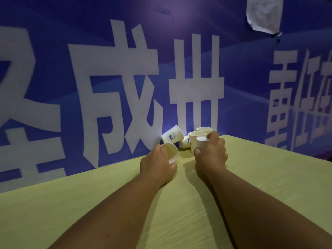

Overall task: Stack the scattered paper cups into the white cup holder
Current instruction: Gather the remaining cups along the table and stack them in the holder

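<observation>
1. Grips a tilted cup (171,152) in the left hand (158,163), fingers curled over the rolled rim and thumb underneath; round mouth turned up toward the camera, cream and smooth inside.
2. Clasps an upright cup (202,141) in the right hand (212,154), fingers wrapped round its far side and thumb pressed low on the near wall; thin white paper, tapered, with a rolled lip.
3. Just behind that hand, standing close together: a middle cup (195,134) and a rear cup (204,129), both same shape, mouths up.
4. To the left of those, tipped on its side and leaning on the backdrop: a fallen cup (171,135), white wall printed with a round blue logo. Beside it, lower and partly hidden, a second fallen cup (186,142) with the same mark.
5. All six bunched at the far edge of the table (269,177), right where it meets the backdrop.
6. Table covering pale yellow-green, matte, with faint creases.
7. Behind, a deep blue banner (53,33), smooth with a slight sheen, printed with huge white block characters; dim light, a brighter patch near the cups.
8. High on the right, a crumpled white sheet (264,13) fixed to the banner.
</observation>
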Tool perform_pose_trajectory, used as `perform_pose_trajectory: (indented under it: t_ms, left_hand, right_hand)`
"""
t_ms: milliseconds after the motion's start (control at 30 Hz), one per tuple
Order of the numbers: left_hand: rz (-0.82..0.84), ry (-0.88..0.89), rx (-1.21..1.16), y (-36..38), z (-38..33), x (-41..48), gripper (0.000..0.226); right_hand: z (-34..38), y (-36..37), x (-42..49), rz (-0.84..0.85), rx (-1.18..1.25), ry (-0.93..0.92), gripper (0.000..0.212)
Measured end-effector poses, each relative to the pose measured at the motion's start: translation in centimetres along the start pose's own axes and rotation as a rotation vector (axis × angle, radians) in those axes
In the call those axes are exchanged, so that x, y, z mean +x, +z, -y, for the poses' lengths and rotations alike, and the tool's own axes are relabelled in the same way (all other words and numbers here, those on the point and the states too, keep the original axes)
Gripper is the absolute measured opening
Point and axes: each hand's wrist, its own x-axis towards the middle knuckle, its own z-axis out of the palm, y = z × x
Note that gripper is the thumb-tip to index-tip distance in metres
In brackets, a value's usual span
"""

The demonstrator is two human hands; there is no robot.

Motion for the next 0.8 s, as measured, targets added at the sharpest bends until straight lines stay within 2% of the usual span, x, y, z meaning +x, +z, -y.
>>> perform_pose_trajectory:
  t_ms: [100,200,367,500,800]
  left_hand:
    - [-0.037,-0.034,-0.038,-2.1,2.7,-2.1,0.062]
    - [-0.068,-0.086,-0.039,-4.7,6.0,-4.4,0.064]
    - [-0.119,-0.166,-0.044,-9.6,10.9,-8.4,0.048]
    - [-0.170,-0.205,-0.022,-13.4,14.0,-11.6,0.044]
    - [-0.263,-0.335,-0.119,-20.9,22.2,-18.2,0.039]
  right_hand:
    - [1.5,-0.5,-1.5,0.066,0.156,-0.056,0.072]
    - [3.1,-0.7,-3.0,0.143,0.148,-0.102,0.065]
    - [7.1,-0.1,-7.2,0.222,0.320,-0.071,0.054]
    - [11.1,1.1,-11.9,0.326,0.460,-0.040,0.051]
    - [20.3,3.7,-21.3,0.573,0.666,0.059,0.061]
